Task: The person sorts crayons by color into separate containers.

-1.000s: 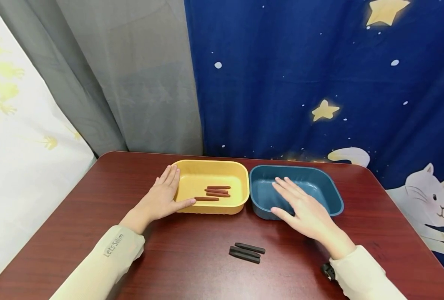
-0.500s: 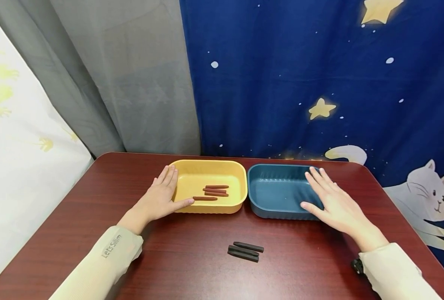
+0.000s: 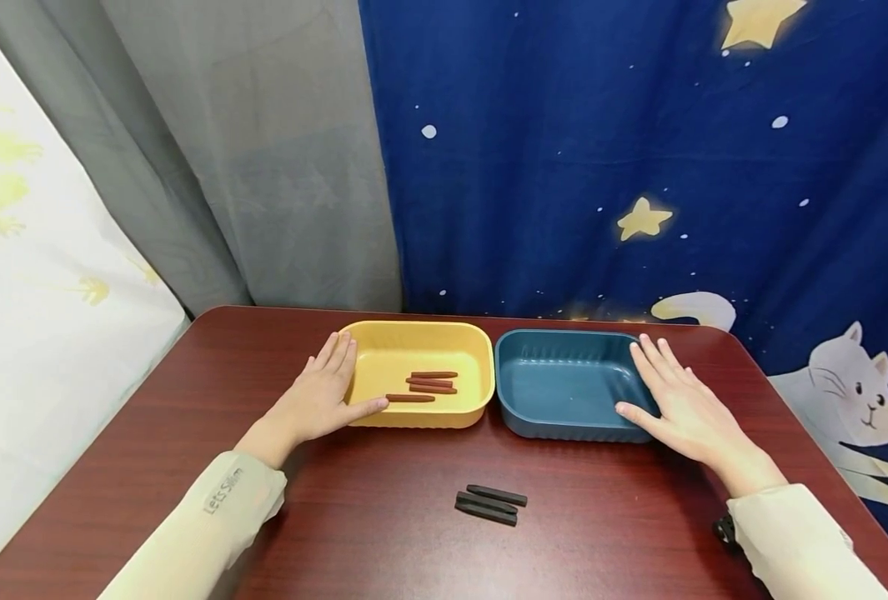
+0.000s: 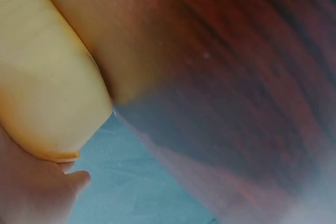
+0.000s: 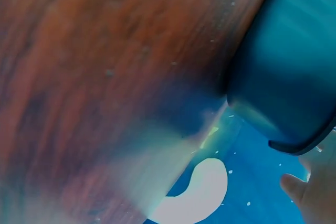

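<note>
A yellow bin [image 3: 413, 419] and a dark blue bin [image 3: 571, 431] stand side by side, ends nearly touching. My left hand [image 3: 322, 398] rests on the left end of the yellow bin, fingers straight and thumb at the front rim. At the right end of the blue bin, my right hand [image 3: 684, 408] has its fingers straight along the rim. Several reddish-brown crayon-like sticks [image 3: 433, 382] lie in the yellow bin; no sticks show in the blue one. On the table in front lie three black crayon-like sticks [image 3: 487, 505], close together. Each wrist view shows one bin's outer wall and part of a hand.
The dark red wooden table [image 3: 383, 517] ends just behind the bins. Behind its far edge hang a grey curtain [image 3: 286, 167] and a blue curtain [image 3: 534, 167] with stars and a cat. White cloth [image 3: 46, 317] hangs at the left.
My right hand has moved right, from over the blue bin to its right end. The left hand stays at the yellow bin. The view has shifted slightly.
</note>
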Demonstrator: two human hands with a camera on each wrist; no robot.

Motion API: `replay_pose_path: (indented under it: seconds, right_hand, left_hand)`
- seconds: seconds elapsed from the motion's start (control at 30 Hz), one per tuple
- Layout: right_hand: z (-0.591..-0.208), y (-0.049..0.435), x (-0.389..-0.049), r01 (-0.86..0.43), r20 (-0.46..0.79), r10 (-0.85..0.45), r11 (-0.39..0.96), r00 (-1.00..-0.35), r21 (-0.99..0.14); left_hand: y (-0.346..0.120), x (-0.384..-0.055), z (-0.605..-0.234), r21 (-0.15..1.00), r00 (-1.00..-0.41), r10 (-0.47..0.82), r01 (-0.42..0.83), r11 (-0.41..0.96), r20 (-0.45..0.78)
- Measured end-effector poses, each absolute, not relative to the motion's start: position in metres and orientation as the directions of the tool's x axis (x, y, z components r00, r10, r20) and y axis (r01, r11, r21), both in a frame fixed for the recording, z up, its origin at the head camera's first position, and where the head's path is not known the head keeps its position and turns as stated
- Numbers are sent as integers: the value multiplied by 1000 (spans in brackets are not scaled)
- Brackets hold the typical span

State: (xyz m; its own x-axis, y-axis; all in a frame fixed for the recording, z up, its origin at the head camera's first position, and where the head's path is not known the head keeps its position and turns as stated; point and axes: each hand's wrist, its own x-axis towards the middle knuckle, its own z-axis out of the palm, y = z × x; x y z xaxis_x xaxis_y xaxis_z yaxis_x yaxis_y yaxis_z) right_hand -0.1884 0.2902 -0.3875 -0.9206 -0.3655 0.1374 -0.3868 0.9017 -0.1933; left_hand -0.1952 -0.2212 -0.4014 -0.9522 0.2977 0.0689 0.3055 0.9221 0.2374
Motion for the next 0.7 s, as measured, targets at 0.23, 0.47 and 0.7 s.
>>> replay_pose_path:
  seconds: [0.23, 0.47, 0.7]
  right_hand:
    - [-392, 292, -187, -383, 131, -362, 900, -923, -208]
    - [-395, 291, -187, -372, 103, -358, 902, -928, -220]
    - [-395, 291, -186, -341, 61, -337, 905, -940, -254]
  left_hand:
    - [-219, -197, -398, 233, -961, 275, 274, 933, 29]
    - [-219, -198, -397, 227, -962, 272, 267, 937, 9]
    - [-219, -197, -396, 218, -962, 274, 270, 938, 9]
